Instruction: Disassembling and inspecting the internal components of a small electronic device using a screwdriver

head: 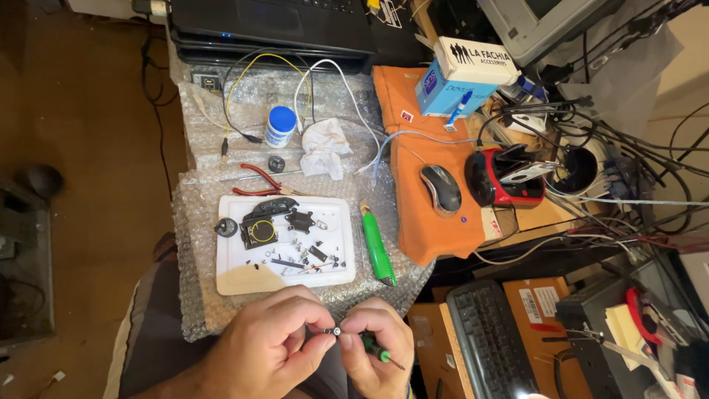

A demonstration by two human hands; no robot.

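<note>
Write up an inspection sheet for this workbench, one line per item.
Surface: bubble wrap over the bench.
Job's things: small dark part pinched between both hands; green-handled screwdriver in the right hand.
Clutter: white tray of screws and black parts, green utility knife, red pliers, mouse.
Grippers: left hand and right hand, fingertips meeting.
Cables: tangled at right.
Surroundings: keyboard, laptop.

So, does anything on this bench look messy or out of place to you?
Yes. The white tray holds loose screws and black parts scattered about, a crumpled tissue lies on the bubble wrap, and tangled cables pile up at the right.
</note>
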